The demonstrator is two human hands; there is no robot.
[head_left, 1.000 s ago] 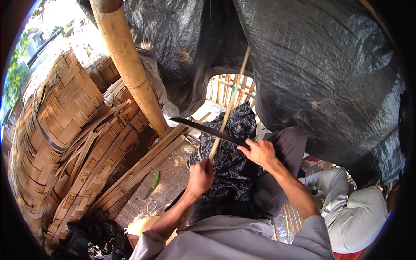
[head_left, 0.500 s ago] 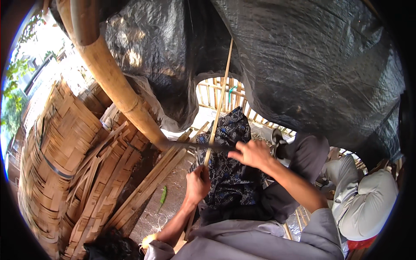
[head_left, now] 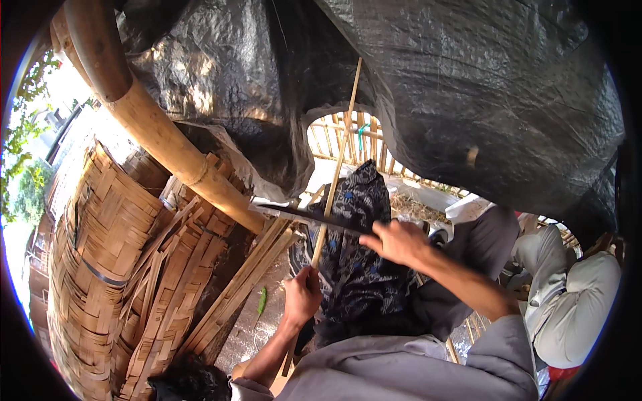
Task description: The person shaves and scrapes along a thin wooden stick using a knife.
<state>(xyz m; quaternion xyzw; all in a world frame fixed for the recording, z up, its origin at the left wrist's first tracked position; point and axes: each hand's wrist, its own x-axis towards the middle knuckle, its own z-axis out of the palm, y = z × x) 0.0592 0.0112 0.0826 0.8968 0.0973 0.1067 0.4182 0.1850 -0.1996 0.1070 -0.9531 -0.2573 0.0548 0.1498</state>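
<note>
My left hand (head_left: 303, 294) is closed round the lower part of a long, thin bamboo strip (head_left: 339, 164), which slants up and away from me. My right hand (head_left: 399, 243) grips a long dark-bladed knife (head_left: 314, 217), its handle mostly hidden in the fist. The blade points left and crosses the strip above my left hand; whether its edge touches the strip I cannot tell. A dark patterned cloth (head_left: 361, 267) with blue spots lies over my lap beneath both hands.
Rolled woven bamboo matting (head_left: 110, 267) and split bamboo slats (head_left: 244, 287) stand at the left. A thick bamboo pole (head_left: 157, 137) slants above them. Black plastic sheeting (head_left: 495, 100) hangs ahead. A green chili-like pod (head_left: 261, 301) lies on the ground. Another person's light trousers (head_left: 568, 301) show at right.
The knife has tilted, with its tip now higher than its handle end. My right hand has shifted slightly right and down. My left hand still holds the strip.
</note>
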